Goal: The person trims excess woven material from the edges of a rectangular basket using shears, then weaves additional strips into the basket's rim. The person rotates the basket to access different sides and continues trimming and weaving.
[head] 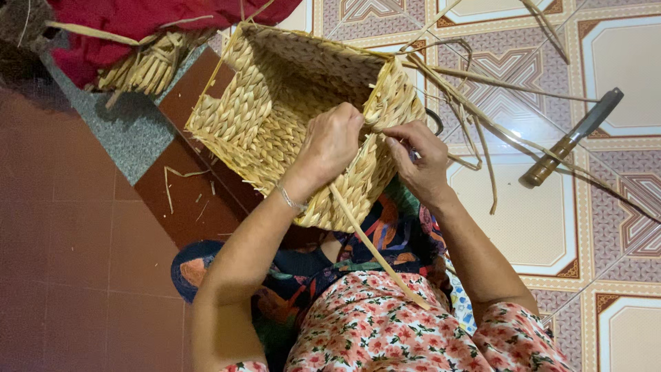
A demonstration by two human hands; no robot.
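A person seated on a tiled floor works the rim of a square basket woven of pale straw-coloured plaited fibre, which rests tilted on the lap with its open mouth turned away. Nearest the body, a long flat strand of the same dry fibre trails back from under the hands across a pink floral garment. The left hand, a thin bracelet at the wrist, is clenched over the near wall of the basket, gripping it at the rim. The right hand, just beside it, pinches the working end of the fibre at the basket's corner.

The basket looks light and fairly stiff, though its walls would likely give under pressure; the firm corners and rim seem the best places to hold. The strands appear dry and liable to crack if bent sharply.

Right of the right hand, loose long stalks fan over the patterned tiles and could snag. Beyond them lies a wooden-handled tool with a dark metal head. Beyond the left hand, a bundle of plaited fibre sits under a red cloth.
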